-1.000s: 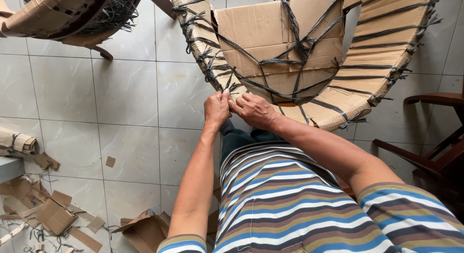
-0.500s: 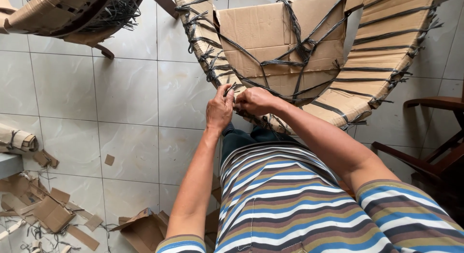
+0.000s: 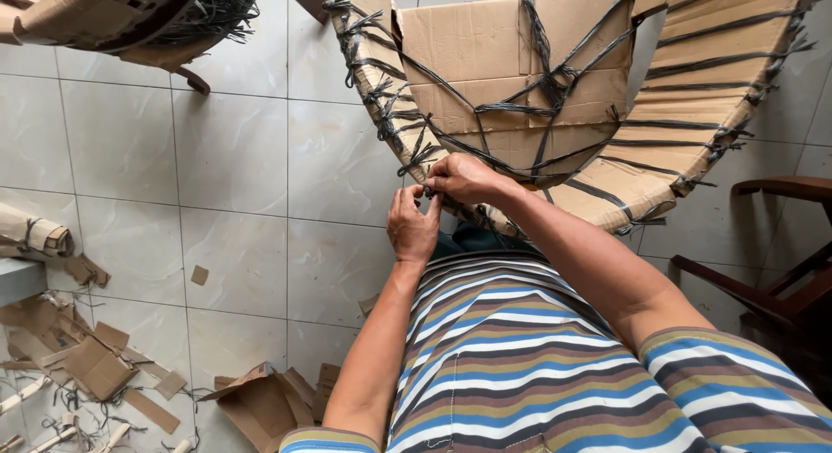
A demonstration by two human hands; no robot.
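A curved piece of furniture wrapped in brown cardboard [image 3: 511, 63] stands in front of me, bound all over with black plastic straps [image 3: 407, 115]. My left hand [image 3: 412, 225] and my right hand [image 3: 466, 177] meet at its near lower rim. Both pinch the same black strap end [image 3: 427, 191] between fingertips, close against the cardboard edge. My striped shirt fills the lower right of the view.
Another cardboard-wrapped piece [image 3: 121, 20] stands at the top left. Torn cardboard scraps [image 3: 95, 366] and strap offcuts litter the tiled floor [image 3: 234, 202] at the lower left. Dark wooden chair parts [image 3: 780, 280] stand at the right edge.
Both hands have shifted slightly up along the rim, still working the same strap. The view has barely moved.
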